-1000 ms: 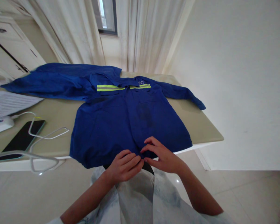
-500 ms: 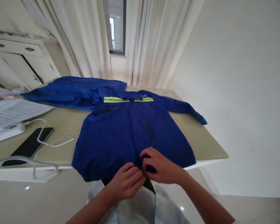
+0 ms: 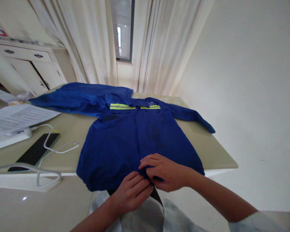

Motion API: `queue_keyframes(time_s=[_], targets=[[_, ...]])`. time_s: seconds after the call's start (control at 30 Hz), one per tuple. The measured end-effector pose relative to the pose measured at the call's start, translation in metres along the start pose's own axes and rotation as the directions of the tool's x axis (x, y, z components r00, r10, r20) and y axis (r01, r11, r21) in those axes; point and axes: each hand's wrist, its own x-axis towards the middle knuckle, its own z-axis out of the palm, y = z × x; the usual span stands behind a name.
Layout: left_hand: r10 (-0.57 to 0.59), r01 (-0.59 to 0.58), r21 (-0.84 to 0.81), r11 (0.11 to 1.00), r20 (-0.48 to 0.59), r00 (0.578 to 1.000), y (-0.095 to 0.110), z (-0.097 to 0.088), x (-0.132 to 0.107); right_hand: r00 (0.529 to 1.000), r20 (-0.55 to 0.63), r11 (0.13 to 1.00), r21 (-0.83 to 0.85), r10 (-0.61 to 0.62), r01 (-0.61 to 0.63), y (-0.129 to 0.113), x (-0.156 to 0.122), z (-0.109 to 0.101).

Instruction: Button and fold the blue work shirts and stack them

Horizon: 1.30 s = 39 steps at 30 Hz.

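Observation:
A blue work jacket [image 3: 116,138] with yellow-green reflective strips across the chest lies front up on the table, its sleeves spread to both sides. Its bottom hem hangs slightly over the near table edge. At the middle of that hem, where the front placket ends, my left hand [image 3: 135,190] pinches the cloth. My right hand [image 3: 164,172] grips the placket just beside it, fingers curled over the fabric. The two hands touch or nearly touch, and whatever fastener lies between the fingertips is hidden.
On the table's [image 3: 217,154] left side lie a black phone [image 3: 36,153], a white cable [image 3: 62,149], a power strip [image 3: 12,138] and printed papers [image 3: 21,117]. More blue cloth [image 3: 96,88] lies behind the jacket. A white cabinet [image 3: 29,58] stands at the back left, curtains [image 3: 91,42] behind.
My right hand has shifted slightly left, its fingers curling further over the placket. My left hand keeps its pinch at the hem. The camera view has tilted a little.

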Motion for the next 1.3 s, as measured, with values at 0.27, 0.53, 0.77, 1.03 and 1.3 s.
queue_keyframes(time_s=[0.27,0.53,0.77,1.03,1.3], targets=[[-0.114,0.113,0.023,0.993,0.043,0.993,0.006,0.007,-0.003,0.968,0.140,0.977,0.006,0.211,-0.214,0.012,-0.009,0.002],[-0.012,0.011,-0.046,0.999,-0.029,0.999,0.010,0.010,-0.001,0.960,0.225,0.986,-0.005,0.165,-0.168,0.018,-0.004,-0.002],[-0.058,0.058,-0.109,0.992,0.003,0.998,0.013,0.006,0.004,0.957,0.124,0.947,-0.224,0.263,-0.232,0.020,0.001,-0.004],[0.030,-0.021,-0.143,0.990,0.059,0.998,0.036,0.007,0.008,0.952,0.036,0.865,-0.429,0.304,-0.260,0.088,0.033,-0.039],[0.038,-0.018,-0.139,0.990,0.144,0.989,0.042,0.009,0.008,0.839,-0.098,0.710,-0.486,0.536,-0.510,0.202,0.124,-0.063]])
